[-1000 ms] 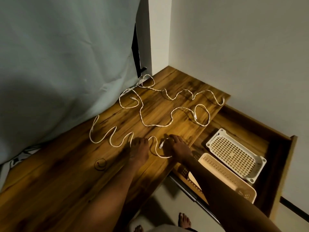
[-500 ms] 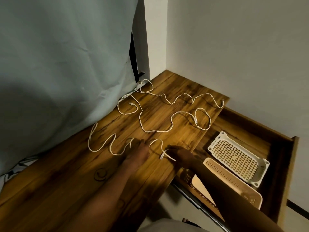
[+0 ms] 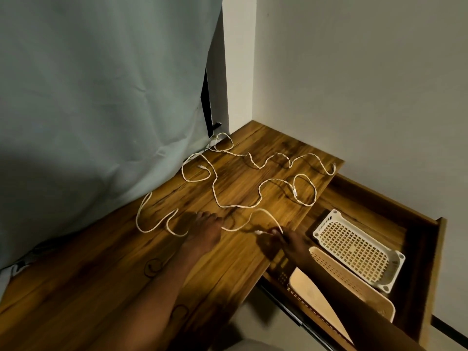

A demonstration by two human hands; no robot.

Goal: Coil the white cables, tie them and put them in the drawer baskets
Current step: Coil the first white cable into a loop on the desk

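Several white cables lie in loose curves on the wooden desk (image 3: 101, 274). The nearest cable (image 3: 152, 228) snakes from the left to my hands. My left hand (image 3: 205, 230) rests flat on this cable, fingers straight. My right hand (image 3: 283, 240) pinches the cable's plug end near the desk's right edge, and a raised arc of cable (image 3: 260, 211) runs from it back toward my left hand. A second cable (image 3: 238, 205) winds across the middle. A third cable (image 3: 263, 164) lies at the back. Two baskets sit in the open drawer (image 3: 428, 249): a white one (image 3: 395, 274) and a peach one (image 3: 374, 302).
A grey-green curtain (image 3: 101, 110) hangs along the desk's left and back side. White walls (image 3: 354, 72) close the corner behind the desk and drawer. A thin dark loop (image 3: 152, 267) lies on the desk near my left forearm.
My right hand has pulled the cable's plug end right toward the desk edge, lifting an arc of cable. My left hand has stayed pressed on the cable.
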